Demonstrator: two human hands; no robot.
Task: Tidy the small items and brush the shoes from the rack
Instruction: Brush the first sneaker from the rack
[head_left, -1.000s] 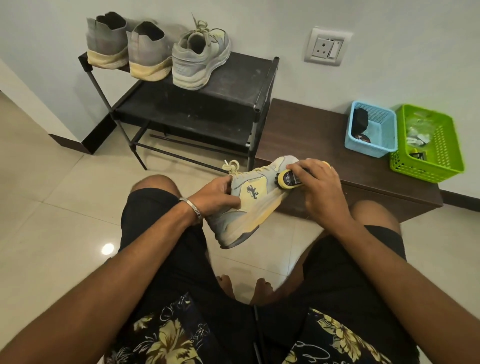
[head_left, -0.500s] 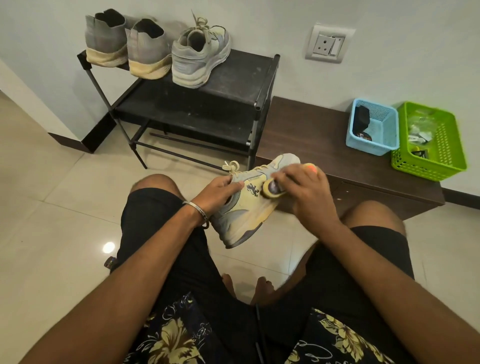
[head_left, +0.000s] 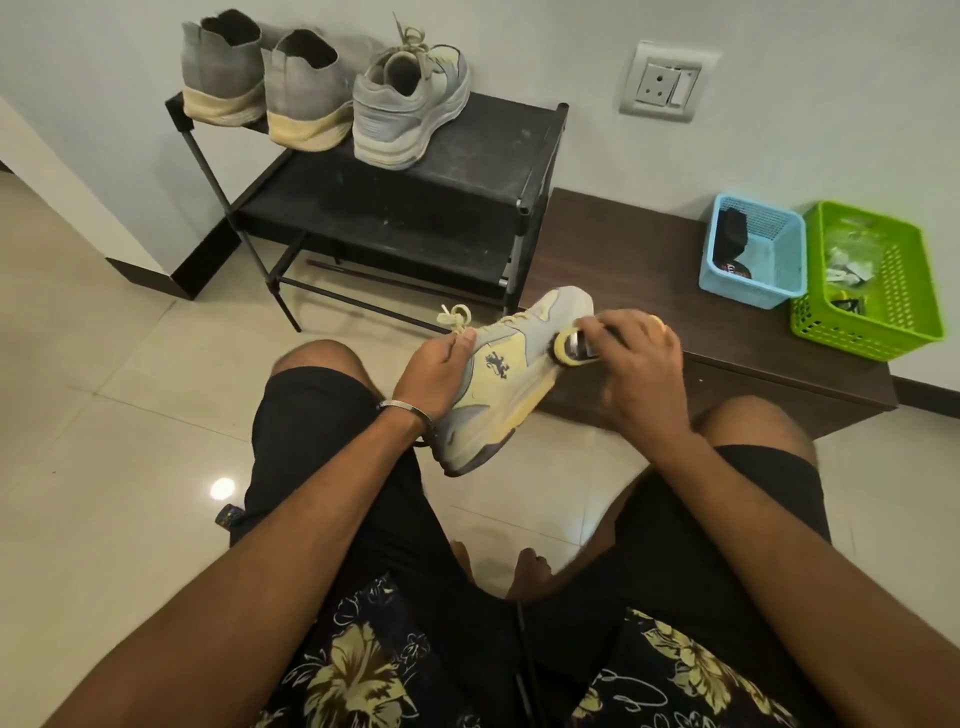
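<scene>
Sneaker (head_left: 511, 374), grey and yellow, tilts toe-up above the knees. Left hand (head_left: 439, 376) grips its collar, fingers curled inside, thumb outside. Right hand (head_left: 636, 364) curls around a brush (head_left: 569, 349), pressed against the sneaker's side beyond the fingertips.

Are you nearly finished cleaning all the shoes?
Not yet. Small items already sit in the blue basket and green basket. The left hand holds one sneaker while the right hand works the brush on it. Three shoes wait on the rack.
</scene>
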